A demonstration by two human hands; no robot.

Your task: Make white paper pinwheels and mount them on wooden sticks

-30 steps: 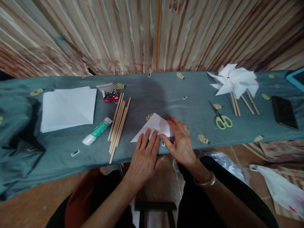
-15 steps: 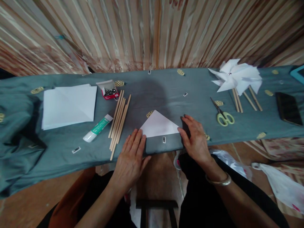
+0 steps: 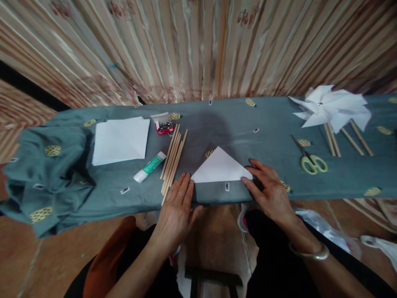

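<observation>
A white sheet of paper (image 3: 220, 167), folded into a triangle, lies on the cloth-covered table in front of me, its long edge toward me. My left hand (image 3: 177, 203) rests flat with fingers stretched out, their tips at the triangle's left corner. At the right corner is my right hand (image 3: 269, 188), thumb on the paper and fingers spread apart. Just left of the triangle lie several wooden sticks (image 3: 173, 159), the lower ends close to my left fingers. Scissors with light green handles (image 3: 310, 159) lie to the right of my right hand.
A stack of white paper (image 3: 120, 140), a glue tube (image 3: 149, 166) and an open red box of small metal pieces (image 3: 163, 124) are on the left. Paper pinwheels (image 3: 335, 105) on sticks lie at the right. Bunched cloth (image 3: 58, 165) covers the left end.
The view has shifted left, so everything appears further right. My right thumb now overlaps the paper's right corner more, while my left hand stays at the left corner.
</observation>
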